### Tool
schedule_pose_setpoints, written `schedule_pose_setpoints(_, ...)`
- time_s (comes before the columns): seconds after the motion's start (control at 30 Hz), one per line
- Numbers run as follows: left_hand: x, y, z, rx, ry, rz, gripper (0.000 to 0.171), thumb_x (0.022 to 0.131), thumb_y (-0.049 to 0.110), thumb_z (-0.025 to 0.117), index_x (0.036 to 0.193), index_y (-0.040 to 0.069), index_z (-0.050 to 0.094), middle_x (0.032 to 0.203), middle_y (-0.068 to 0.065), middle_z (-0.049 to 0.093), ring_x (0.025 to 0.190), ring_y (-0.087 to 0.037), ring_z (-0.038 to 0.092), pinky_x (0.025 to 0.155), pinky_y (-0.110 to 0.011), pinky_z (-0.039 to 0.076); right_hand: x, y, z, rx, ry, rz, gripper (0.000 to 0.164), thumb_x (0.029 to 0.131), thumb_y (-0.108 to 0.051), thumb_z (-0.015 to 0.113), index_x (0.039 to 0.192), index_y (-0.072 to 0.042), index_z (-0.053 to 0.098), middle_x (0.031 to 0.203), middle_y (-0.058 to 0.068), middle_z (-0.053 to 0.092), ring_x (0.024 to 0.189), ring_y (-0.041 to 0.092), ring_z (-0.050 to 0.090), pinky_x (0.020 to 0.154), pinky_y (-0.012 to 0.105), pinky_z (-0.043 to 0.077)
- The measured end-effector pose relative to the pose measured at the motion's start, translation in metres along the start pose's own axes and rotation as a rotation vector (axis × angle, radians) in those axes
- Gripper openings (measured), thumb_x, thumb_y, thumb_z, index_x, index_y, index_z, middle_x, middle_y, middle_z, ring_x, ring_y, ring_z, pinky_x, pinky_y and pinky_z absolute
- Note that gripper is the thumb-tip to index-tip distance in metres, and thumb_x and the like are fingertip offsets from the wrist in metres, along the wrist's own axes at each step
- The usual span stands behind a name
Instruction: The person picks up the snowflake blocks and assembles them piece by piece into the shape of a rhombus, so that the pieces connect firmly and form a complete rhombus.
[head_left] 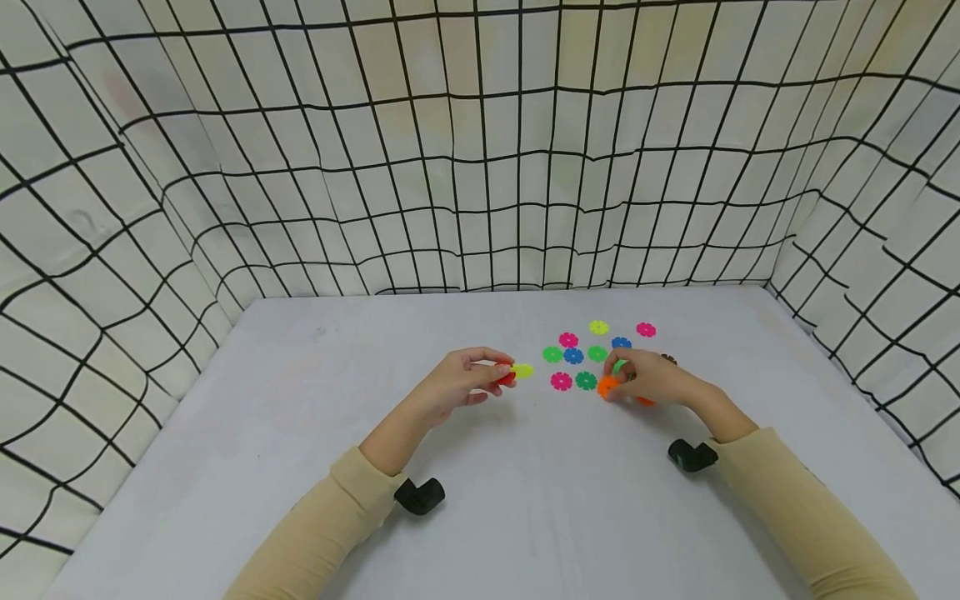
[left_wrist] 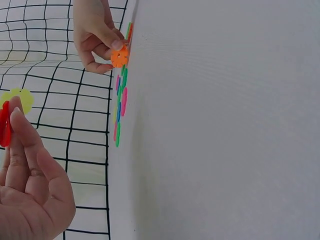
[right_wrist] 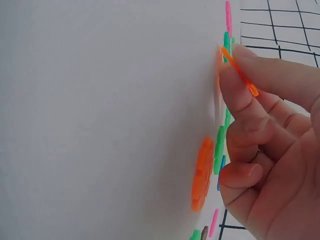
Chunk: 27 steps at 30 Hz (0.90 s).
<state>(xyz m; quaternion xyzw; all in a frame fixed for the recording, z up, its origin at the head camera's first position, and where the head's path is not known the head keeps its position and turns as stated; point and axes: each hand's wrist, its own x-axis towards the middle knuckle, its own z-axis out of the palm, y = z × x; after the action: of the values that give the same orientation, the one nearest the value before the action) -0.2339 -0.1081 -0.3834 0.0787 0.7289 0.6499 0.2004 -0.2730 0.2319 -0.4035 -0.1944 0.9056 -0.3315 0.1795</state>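
My left hand (head_left: 456, 383) pinches a red notched disc (head_left: 506, 377) between thumb and fingers, above the white table. A yellow notched disc (head_left: 524, 370) is right at the red one's edge; in the left wrist view the yellow disc (left_wrist: 24, 99) shows behind the fingertips, apparently joined to the red disc (left_wrist: 5, 127). Further right, my right hand (head_left: 660, 379) pinches an orange notched disc (head_left: 606, 387) by its rim, seen edge-on in the right wrist view. Another orange disc (right_wrist: 202, 175) lies on the table under that hand, mostly hidden in the head view.
Several notched discs lie flat between and beyond the hands, among them a pink disc (head_left: 561, 381), a dark green disc (head_left: 587, 381), a blue disc (head_left: 573, 356) and a farther yellow disc (head_left: 598, 327). Black netting (head_left: 487, 192) over white walls borders the table's back and sides.
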Motion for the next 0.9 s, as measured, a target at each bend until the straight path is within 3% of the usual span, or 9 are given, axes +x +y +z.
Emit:
schedule_pose_setpoints(0.13, 0.0, 0.001, 0.0, -0.001, -0.004, 0.001, 0.026, 0.101, 0.021, 0.068, 0.122, 0.005, 0.069, 0.095, -0.002, 0.075, 0.096, -0.033, 0.066, 0.087, -0.037, 0.052, -0.001, -0.002, -0.002, 0.035, 0.015, 0.0, 0.035, 0.095, -0.021, 0.075, 0.124, -0.008, 0.062, 0.085, 0.003, 0.064, 0.075, 0.02, 0.056, 0.067, 0.031, 0.043)
schedule_pose_setpoints(0.37, 0.001, 0.003, -0.001, 0.012, -0.005, 0.009, 0.027, 0.101, 0.021, 0.067, 0.122, 0.005, 0.068, 0.097, -0.004, 0.075, 0.09, -0.024, 0.067, 0.086, -0.036, 0.053, -0.002, -0.013, -0.001, 0.178, 0.052, -0.074, 0.033, 0.096, -0.018, 0.073, 0.125, -0.005, 0.064, 0.09, 0.009, 0.069, 0.082, 0.028, 0.06, 0.072, 0.032, 0.047)
schedule_pose_setpoints(0.6, 0.002, 0.002, 0.0, 0.014, -0.01, 0.001, 0.028, 0.101, 0.022, 0.067, 0.123, 0.005, 0.068, 0.098, -0.004, 0.075, 0.099, -0.036, 0.066, 0.086, -0.036, 0.053, -0.007, -0.028, 0.003, 0.242, 0.081, -0.129, 0.035, 0.096, -0.016, 0.074, 0.127, -0.004, 0.064, 0.093, 0.008, 0.07, 0.094, 0.036, 0.063, 0.082, 0.041, 0.052)
schedule_pose_setpoints(0.9, 0.003, 0.002, 0.003, 0.016, -0.013, 0.001, 0.028, 0.101, 0.022, 0.067, 0.123, 0.005, 0.068, 0.097, -0.004, 0.075, 0.094, -0.03, 0.067, 0.087, -0.037, 0.053, -0.008, -0.044, 0.012, 0.328, 0.105, -0.155, 0.034, 0.094, -0.014, 0.076, 0.125, -0.004, 0.064, 0.096, 0.024, 0.068, 0.094, 0.044, 0.062, 0.085, 0.045, 0.052)
